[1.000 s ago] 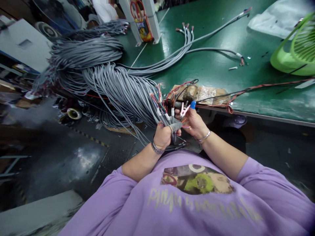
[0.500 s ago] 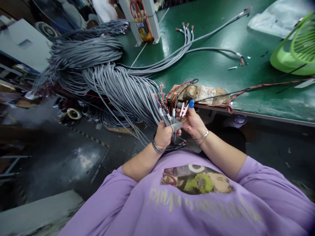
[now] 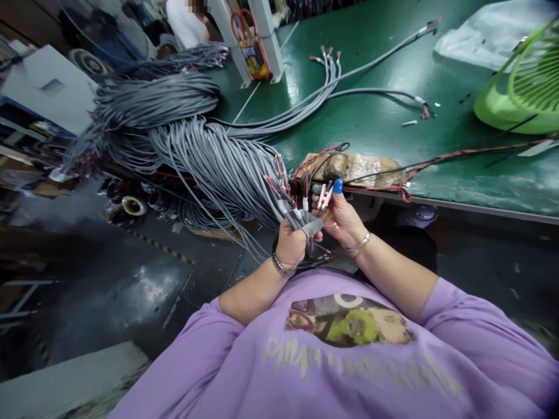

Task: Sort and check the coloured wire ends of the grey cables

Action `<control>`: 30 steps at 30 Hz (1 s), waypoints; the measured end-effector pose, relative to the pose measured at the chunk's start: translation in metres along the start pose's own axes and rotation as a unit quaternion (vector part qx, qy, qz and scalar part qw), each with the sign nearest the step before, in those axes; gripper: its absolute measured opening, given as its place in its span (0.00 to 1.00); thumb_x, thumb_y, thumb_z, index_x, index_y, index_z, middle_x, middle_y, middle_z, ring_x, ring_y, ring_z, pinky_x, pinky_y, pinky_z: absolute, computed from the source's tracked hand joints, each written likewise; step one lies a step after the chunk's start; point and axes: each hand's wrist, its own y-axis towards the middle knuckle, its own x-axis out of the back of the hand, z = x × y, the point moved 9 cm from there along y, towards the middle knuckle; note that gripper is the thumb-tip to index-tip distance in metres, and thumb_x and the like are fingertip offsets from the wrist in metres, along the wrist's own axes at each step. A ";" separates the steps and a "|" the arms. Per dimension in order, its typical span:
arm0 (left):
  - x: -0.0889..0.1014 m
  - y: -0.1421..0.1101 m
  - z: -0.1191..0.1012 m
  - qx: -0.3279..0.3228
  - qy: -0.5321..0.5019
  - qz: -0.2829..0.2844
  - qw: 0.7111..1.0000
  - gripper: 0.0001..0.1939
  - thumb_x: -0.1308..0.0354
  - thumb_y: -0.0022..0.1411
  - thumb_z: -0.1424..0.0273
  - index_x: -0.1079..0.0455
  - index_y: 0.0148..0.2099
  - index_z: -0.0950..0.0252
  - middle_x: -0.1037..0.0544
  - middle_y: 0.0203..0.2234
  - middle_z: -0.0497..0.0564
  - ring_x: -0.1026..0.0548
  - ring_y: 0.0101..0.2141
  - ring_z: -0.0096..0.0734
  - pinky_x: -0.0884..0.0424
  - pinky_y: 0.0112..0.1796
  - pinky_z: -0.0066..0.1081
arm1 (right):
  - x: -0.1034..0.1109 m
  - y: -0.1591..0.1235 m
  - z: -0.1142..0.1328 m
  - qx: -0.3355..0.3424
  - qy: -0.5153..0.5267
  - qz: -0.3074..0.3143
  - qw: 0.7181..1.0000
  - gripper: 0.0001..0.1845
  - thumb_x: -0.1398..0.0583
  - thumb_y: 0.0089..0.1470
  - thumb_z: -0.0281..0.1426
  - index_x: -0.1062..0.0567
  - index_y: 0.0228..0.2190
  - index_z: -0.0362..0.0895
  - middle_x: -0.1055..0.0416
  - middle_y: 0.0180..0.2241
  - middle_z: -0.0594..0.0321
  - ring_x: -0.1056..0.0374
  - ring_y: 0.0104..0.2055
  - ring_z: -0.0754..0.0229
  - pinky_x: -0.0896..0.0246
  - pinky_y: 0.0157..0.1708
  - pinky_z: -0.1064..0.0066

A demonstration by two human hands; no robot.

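Note:
My left hand [image 3: 292,245] is closed around several grey cables [image 3: 300,217], whose stripped ends fan upward in red, green and other coloured wires [image 3: 279,181]. A grey wrap covers one of its fingers. Close on its right, my right hand [image 3: 345,220] has a blue cover on the thumb tip. A small pink clip [image 3: 324,196] sits between that thumb and the fingers. Thin orange and pink wire ends [image 3: 329,223] reach toward the right palm; whether its lower fingers grip them is hidden.
A big heap of grey cables [image 3: 227,157] hangs over the edge of the green table [image 3: 375,128]. Just beyond my hands lies a taped brown block [image 3: 371,169] with red and black leads. A green fan [image 3: 524,87], a plastic bag [image 3: 480,35] and scissors in a holder [image 3: 253,55] stand farther off.
The coloured wire ends above my left hand have tipped left and spread apart. My right hand keeps nearly the same place with the pink clip. The view has shifted slightly.

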 end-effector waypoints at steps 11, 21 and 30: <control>0.003 0.004 0.001 0.004 -0.007 -0.044 0.999 0.18 0.25 0.39 0.62 0.30 0.24 0.66 0.28 0.14 0.44 0.31 0.16 0.22 0.32 0.21 0.25 | -0.002 0.000 0.002 0.003 -0.006 0.022 1.000 0.30 0.34 0.48 0.60 0.27 0.30 0.45 0.25 0.23 0.64 0.31 0.22 0.61 0.32 0.23 0.68; 0.003 0.006 0.003 -0.021 0.001 -0.022 1.000 0.20 0.25 0.41 0.59 0.31 0.23 0.66 0.28 0.14 0.44 0.29 0.16 0.24 0.30 0.21 0.25 | -0.011 -0.006 0.000 -0.015 -0.004 0.031 0.999 0.32 0.37 0.49 0.63 0.29 0.29 0.45 0.28 0.21 0.65 0.37 0.18 0.63 0.38 0.17 0.70; 0.009 -0.008 -0.006 -0.033 -0.008 -0.017 0.999 0.21 0.25 0.41 0.58 0.31 0.24 0.66 0.28 0.14 0.44 0.30 0.15 0.23 0.32 0.20 0.24 | -0.001 -0.019 -0.001 -0.052 -0.066 0.111 0.990 0.35 0.40 0.48 0.66 0.23 0.35 0.46 0.23 0.32 0.61 0.30 0.29 0.62 0.32 0.28 0.70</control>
